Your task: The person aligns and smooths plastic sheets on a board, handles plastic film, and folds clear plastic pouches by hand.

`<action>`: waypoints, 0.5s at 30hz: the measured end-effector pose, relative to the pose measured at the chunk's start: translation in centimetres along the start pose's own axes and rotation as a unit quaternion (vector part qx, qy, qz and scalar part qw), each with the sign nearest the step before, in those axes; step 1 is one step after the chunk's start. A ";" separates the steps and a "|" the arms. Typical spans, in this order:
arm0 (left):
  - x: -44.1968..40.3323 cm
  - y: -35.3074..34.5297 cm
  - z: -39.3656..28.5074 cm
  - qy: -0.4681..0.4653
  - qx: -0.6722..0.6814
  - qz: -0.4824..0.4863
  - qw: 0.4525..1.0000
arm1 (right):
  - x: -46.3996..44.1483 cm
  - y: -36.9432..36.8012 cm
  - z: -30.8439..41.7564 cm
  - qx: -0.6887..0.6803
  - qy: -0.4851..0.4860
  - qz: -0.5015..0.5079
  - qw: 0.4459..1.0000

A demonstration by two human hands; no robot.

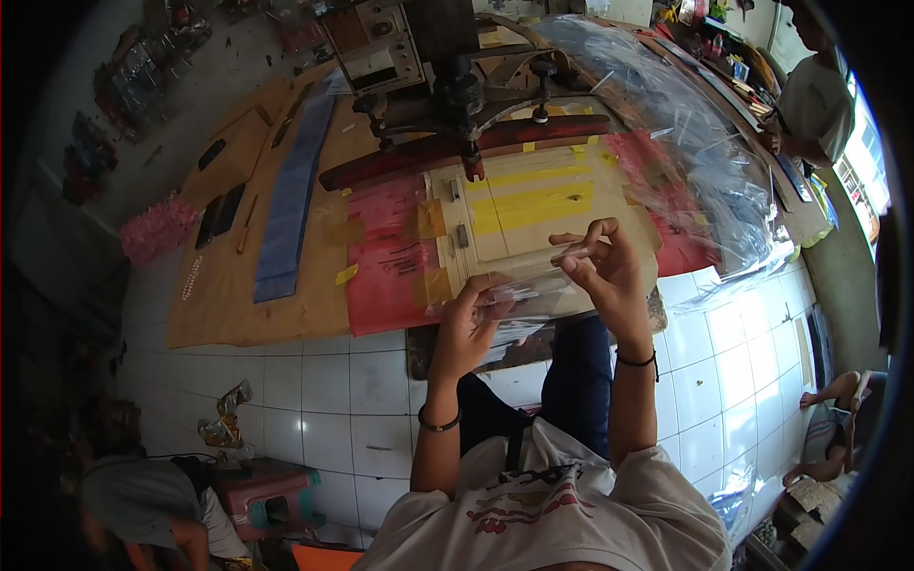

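A clear plastic sheet (pixel 526 293) is stretched between my two hands, above the near edge of the work board. My left hand (pixel 466 328) pinches its left side, with the fingers curled round the film. My right hand (pixel 609 276) grips the other side between thumb and fingertips. Under and beyond them lies a tan board (pixel 543 249) with yellow tape strips (pixel 533 206) and small dark metal pieces. Red sheets (pixel 390 262) flank the board. A machine with a long dark red bar (pixel 409 160) stands over its far edge.
A blue strip (pixel 297 190), dark phone-like objects (pixel 228 209) and a pink bundle (pixel 157 228) lie to the left. Crumpled clear plastic (pixel 705 143) covers the table's right side. One person (pixel 814 105) stands far right; another (pixel 143 500) bends near a stool (pixel 271 500).
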State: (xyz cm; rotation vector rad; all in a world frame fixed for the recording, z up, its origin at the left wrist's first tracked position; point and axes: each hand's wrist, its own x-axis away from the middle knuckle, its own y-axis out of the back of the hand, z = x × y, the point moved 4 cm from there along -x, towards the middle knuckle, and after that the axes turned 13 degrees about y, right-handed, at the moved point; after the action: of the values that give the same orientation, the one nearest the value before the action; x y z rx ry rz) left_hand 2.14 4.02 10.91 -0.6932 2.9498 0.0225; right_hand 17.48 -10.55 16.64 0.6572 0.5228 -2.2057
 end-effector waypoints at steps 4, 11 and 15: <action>-0.2 0.0 -1.0 -0.015 -0.100 0.053 0.993 | 1.1 0.5 1.0 0.047 -0.009 0.045 0.998; -0.7 -1.3 -0.4 -0.009 0.031 0.241 0.970 | 2.6 0.9 0.8 0.086 0.069 0.117 0.987; -0.5 -1.6 -0.5 -0.035 0.058 0.212 0.975 | 3.1 1.0 0.8 0.034 0.147 0.109 0.982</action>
State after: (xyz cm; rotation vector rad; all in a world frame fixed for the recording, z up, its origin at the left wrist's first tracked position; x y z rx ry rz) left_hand 3.25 2.77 11.51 -0.0400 2.9400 -0.0855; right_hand 16.20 -13.30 15.24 1.0372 0.4977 -1.9379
